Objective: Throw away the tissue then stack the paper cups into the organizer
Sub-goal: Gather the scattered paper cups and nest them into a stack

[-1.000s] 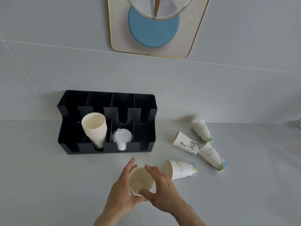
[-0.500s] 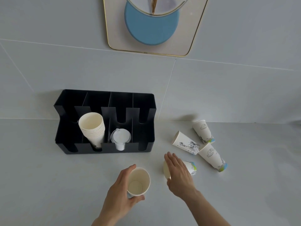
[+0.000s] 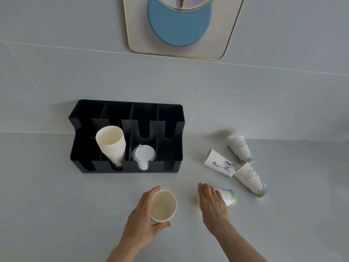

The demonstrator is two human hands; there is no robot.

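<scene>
My left hand [image 3: 141,220] holds an upright paper cup [image 3: 163,206] near the front of the counter, mouth up. My right hand [image 3: 212,203] lies over a paper cup on its side [image 3: 229,196], fingers wrapped across its mouth end; only its printed base end shows. Three more printed cups lie tipped over to the right: one [image 3: 220,163], one [image 3: 242,150] by the wall and one [image 3: 252,180]. The black organizer [image 3: 175,118] stands against the wall, with a stack of cups [image 3: 111,144] in its second front slot. No tissue is in sight.
A stack of clear plastic lids [image 3: 144,155] fills the organizer's third front slot. The other slots hold nothing. A gold-rimmed wall piece with a blue disc [image 3: 179,25] hangs above. Grey counter [image 3: 56,205] spreads left of my hands.
My right hand left the upright cup, moved right and came down on the lying cup. My left hand kept the upright cup in place.
</scene>
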